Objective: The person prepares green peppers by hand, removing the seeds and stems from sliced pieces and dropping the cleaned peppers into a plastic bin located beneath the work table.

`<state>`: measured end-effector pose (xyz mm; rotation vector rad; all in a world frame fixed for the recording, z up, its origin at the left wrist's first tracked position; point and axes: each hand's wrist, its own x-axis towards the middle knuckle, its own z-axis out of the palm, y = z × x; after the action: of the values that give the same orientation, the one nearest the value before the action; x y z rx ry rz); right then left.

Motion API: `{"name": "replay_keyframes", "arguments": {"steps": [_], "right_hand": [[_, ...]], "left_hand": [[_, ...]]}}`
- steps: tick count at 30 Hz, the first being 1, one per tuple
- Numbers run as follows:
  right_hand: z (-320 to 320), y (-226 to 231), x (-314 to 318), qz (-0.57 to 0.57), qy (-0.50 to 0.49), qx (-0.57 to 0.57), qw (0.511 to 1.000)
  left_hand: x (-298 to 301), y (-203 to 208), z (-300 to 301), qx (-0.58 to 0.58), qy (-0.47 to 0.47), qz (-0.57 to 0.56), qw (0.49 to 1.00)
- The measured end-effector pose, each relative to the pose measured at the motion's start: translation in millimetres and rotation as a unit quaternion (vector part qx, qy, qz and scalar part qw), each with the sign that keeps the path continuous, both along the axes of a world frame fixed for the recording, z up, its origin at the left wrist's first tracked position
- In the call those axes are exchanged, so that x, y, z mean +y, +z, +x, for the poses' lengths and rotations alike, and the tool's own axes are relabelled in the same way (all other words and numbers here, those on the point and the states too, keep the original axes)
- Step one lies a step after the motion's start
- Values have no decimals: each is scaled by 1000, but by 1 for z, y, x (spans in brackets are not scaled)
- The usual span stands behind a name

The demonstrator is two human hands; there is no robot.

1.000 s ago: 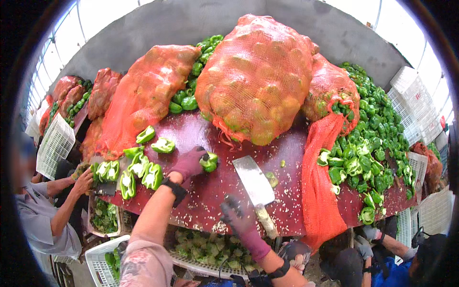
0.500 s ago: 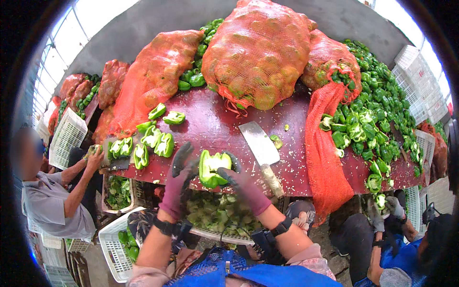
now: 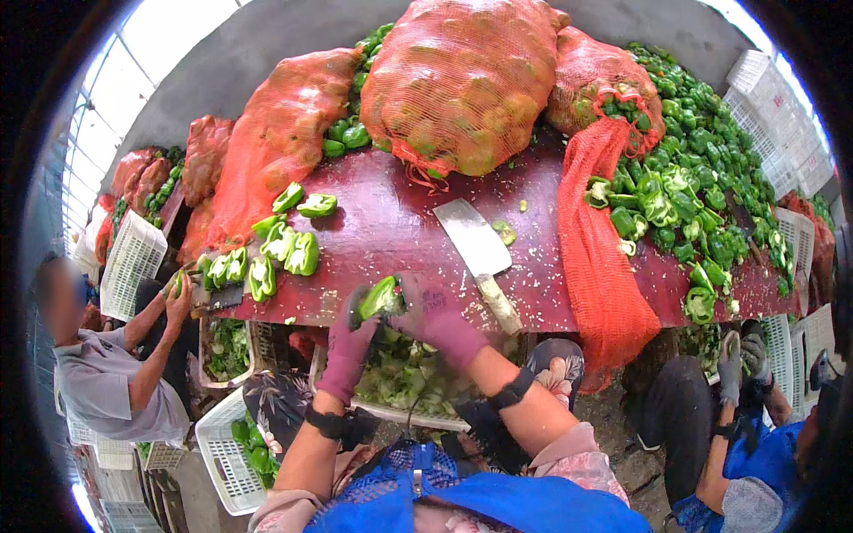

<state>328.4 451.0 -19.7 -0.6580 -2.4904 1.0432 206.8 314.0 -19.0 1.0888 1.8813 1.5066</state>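
Above the table's near edge I hold a cut green bell pepper (image 3: 380, 298), tilted, its pale inside partly showing. My left hand (image 3: 348, 342), in a dark-palmed purple glove, is closed round its left side. My right hand (image 3: 437, 318), gloved alike, has its fingers bent against the pepper's right end; the fingertips are partly hidden. Right of my hands a cleaver (image 3: 473, 238) lies flat, handle toward me. Several cut pepper halves (image 3: 302, 254) rest on the table to the left. Below my hands sits a crate of pepper scraps (image 3: 404, 373).
Red mesh sacks of peppers (image 3: 462, 84) stand along the back of the dark red table (image 3: 382, 209). An empty-looking red mesh sack (image 3: 604, 266) drapes over the front edge. Loose peppers (image 3: 702, 151) are heaped right. Co-workers sit left (image 3: 120, 373) and right (image 3: 755, 471). A white crate (image 3: 233, 457) stands lower left.
The pepper has turned from showing its cut face to a tilted, side-on position. My left hand has closed round it, and my right fingers have moved to its right end.
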Motion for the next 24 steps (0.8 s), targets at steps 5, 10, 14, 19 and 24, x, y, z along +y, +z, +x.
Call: {"name": "replay_keyframes", "arguments": {"steps": [5,10,14,19,24], "right_hand": [[-26,-60,3,-177,-39,109,977],[-24,-37,-7,-145,-54,76,985],[-29,-56,-9,-92,-120,126,980],[-39,-59,-18,-184,-53,207,960],[-39,-49,-23,-110,-15,250,962]], "left_hand": [[13,38,24,204,8,-112,973],[5,38,18,113,-44,-79,990],[10,36,29,60,10,-85,995],[3,29,12,65,56,-71,994],[-3,23,-15,-75,54,-10,996]]}}
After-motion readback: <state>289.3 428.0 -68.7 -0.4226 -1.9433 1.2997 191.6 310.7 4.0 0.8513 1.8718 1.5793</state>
